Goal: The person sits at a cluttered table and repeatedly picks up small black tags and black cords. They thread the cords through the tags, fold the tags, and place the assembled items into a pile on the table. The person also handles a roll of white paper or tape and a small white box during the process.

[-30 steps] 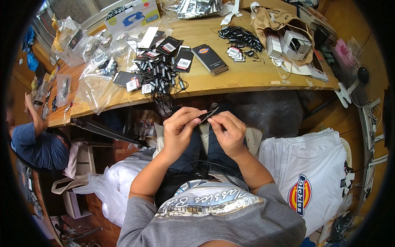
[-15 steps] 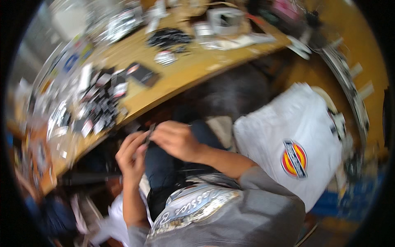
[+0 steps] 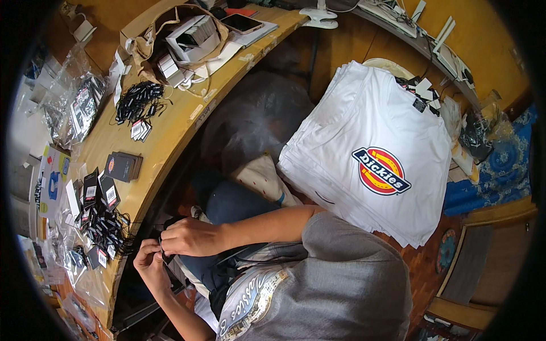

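Note:
My left hand point(image 3: 148, 262) and my right hand point(image 3: 190, 236) meet over my lap, just below the edge of the wooden table point(image 3: 170, 128). Together they pinch a small dark tag point(image 3: 163, 254), mostly hidden by my fingers. On the table beside them lies a heap of black tags with strings point(image 3: 102, 224). A stack of folded white T-shirts point(image 3: 369, 153) with a round red and yellow logo stands to my right.
On the table are a second pile of black tags point(image 3: 136, 102), a dark flat box point(image 3: 122, 166), clear plastic bags point(image 3: 77, 108), a brown paper bag holding small boxes point(image 3: 187, 34) and a phone point(image 3: 242, 23). Blue cloth point(image 3: 489, 176) lies on the far right.
The view has swung to the right, so the table now runs along the left and the T-shirt stack fills the middle right. My hands stay together on the small tag.

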A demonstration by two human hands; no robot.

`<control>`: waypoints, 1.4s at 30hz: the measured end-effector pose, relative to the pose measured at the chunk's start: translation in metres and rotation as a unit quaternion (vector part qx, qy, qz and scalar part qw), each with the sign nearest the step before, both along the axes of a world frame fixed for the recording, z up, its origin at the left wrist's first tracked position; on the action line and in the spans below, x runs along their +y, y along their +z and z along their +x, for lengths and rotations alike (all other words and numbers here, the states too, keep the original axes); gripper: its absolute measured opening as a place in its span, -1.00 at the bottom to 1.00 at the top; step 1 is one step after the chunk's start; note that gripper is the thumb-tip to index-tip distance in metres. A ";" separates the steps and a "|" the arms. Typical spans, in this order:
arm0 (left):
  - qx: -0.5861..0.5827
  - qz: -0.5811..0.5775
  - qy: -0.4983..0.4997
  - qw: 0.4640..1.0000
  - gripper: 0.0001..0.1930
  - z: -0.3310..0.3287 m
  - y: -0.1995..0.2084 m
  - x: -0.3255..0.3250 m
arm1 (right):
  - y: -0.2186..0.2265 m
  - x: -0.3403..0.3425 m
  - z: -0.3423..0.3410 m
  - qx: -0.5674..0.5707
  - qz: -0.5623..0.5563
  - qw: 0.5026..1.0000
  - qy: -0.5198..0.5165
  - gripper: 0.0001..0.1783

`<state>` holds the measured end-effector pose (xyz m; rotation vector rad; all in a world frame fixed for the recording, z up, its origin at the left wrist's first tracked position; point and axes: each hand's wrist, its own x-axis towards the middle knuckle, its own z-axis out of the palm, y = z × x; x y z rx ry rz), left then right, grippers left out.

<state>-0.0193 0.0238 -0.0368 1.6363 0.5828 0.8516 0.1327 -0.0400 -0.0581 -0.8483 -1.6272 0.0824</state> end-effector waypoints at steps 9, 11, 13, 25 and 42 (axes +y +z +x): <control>0.012 0.033 0.107 0.994 -0.92 -0.001 -0.016 -0.004 | 0.000 0.002 0.007 0.052 -0.141 0.988 0.020 -0.84; -0.008 0.041 0.094 0.995 -0.86 0.000 -0.006 -0.008 | -0.001 0.001 0.018 0.056 -0.196 0.978 0.045 -0.87; -0.037 0.022 0.080 0.996 -0.81 0.001 0.000 -0.006 | -0.008 0.000 0.028 0.064 -0.224 0.970 0.062 -0.89; -0.150 -0.216 0.091 0.961 -0.89 0.003 -0.005 -0.006 | -0.019 0.000 0.042 0.259 -0.272 0.905 0.202 -0.85; -0.182 -0.188 0.069 0.963 -0.85 0.015 0.024 -0.013 | -0.004 0.003 0.043 0.114 -0.477 0.864 0.116 -0.81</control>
